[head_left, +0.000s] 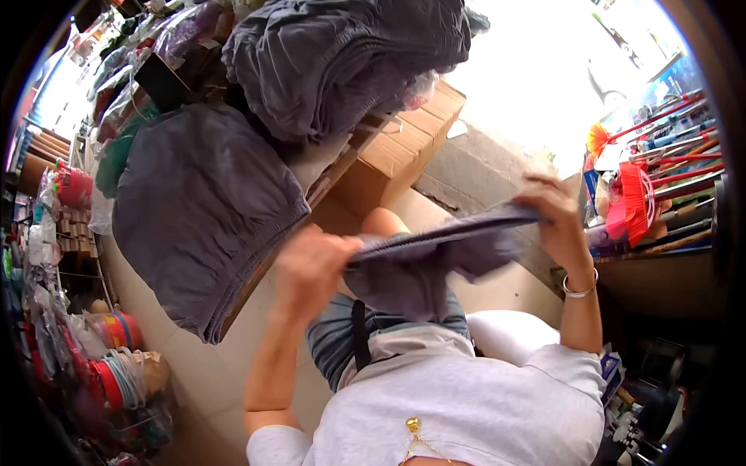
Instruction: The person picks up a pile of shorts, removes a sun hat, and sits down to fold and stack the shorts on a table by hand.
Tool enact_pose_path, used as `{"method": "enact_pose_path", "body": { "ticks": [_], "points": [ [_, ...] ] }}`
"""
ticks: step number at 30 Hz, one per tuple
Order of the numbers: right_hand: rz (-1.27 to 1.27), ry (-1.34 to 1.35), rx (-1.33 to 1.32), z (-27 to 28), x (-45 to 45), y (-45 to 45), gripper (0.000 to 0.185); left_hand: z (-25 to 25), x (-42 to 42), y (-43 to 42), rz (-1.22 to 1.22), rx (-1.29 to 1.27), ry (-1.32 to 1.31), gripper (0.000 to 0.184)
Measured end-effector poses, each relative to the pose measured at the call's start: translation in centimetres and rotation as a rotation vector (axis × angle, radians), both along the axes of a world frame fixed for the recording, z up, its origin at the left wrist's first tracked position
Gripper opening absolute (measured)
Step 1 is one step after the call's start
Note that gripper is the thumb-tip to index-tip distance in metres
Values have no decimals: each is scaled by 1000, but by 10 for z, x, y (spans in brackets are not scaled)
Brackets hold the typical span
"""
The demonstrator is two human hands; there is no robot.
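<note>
From where I stand, I see a gathered cloth piece (404, 287), dull purple-grey, stretched between two bare hands just above the person's lap. The left hand (307, 260) closes on one end of the gathered edge (435, 235), thumb side towards the cloth; the right hand (552, 206), above a silver bracelet (579, 293), has its fingers curled over the other end. Both are blurred, so I can't tell exactly how each fingertip presses, but both grips look closed on fabric, not spread. Between them the edge runs fairly straight, slanting up towards the right hand, while the loose body sags below it in soft, smeared folds. To handle it well, I'd judge, the pull should be even from both ends, firm enough to straighten the gathers without straining the elastic-looking seam, with the two hands brought level so the hanging part falls square and doesn't twist. A layered stack (202, 202) of similar cloth lies just beside the left hand, its ribbed edges turned towards the grip; loose cloth could snag on it if the left hand swings wide. Beyond the grip, a bulkier pile (342, 70) sits next to a cardboard box (423, 136), and red-bristled brushes (633, 203) stand out past the right hand.
</note>
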State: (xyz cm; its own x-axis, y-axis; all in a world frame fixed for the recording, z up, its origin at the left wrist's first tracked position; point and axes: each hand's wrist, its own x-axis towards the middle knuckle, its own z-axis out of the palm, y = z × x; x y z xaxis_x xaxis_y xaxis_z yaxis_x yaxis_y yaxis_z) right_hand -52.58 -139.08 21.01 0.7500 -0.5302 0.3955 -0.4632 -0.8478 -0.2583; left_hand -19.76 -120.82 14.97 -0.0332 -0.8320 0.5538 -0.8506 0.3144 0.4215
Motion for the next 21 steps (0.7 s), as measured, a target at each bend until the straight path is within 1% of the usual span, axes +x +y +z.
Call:
{"method": "enact_pose_path", "body": {
  "ticks": [1,2,4,5,6,8,9,10,11,12,13,14,15,16,17,18,20,21],
  "points": [
    [-140,-352,312,10,11,19,39,22,6,1,83,-194,-60,21],
    [41,-502,568,3,11,24,41,29,-1,2,92,-202,-59,21],
    [257,-94,813,1,29,27,40,39,-20,9,-87,-352,84,20],
    [359,272,656,-4,24,25,41,30,-17,13,-209,-36,-62,20],
    [322,359,421,11,25,31,41,16,-9,13,-353,307,-115,13],
    [340,236,469,42,24,24,38,4,9,28,-212,509,-194,17],
    [440,118,612,56,14,19,32,21,17,33,-211,506,-194,17],
    [749,-249,850,43,10,13,28,42,25,43,-273,299,123,17],
    [881,-429,1154,-1,13,8,26,55,26,50,-323,84,438,16],
    [777,-294,1274,-5,27,10,25,36,23,55,-543,-70,846,20],
    [662,-159,1385,-9,41,11,24,31,27,59,-562,256,802,19],
    [456,373,960,-3,69,21,26,28,32,63,-566,575,745,18],
    [327,585,514,-13,70,25,28,25,19,52,-363,624,430,18],
    [188,755,57,-24,71,29,29,16,17,60,-49,660,-167,16],
    [329,366,363,-7,71,24,32,20,21,67,-39,605,-13,13],
    [450,131,790,11,66,24,26,27,26,77,-34,555,144,11],
    [772,-502,1226,3,55,26,14,36,34,103,-275,123,805,5],
    [789,-703,1421,-17,65,34,19,32,22,104,-313,-73,1079,11]
  ]
}}
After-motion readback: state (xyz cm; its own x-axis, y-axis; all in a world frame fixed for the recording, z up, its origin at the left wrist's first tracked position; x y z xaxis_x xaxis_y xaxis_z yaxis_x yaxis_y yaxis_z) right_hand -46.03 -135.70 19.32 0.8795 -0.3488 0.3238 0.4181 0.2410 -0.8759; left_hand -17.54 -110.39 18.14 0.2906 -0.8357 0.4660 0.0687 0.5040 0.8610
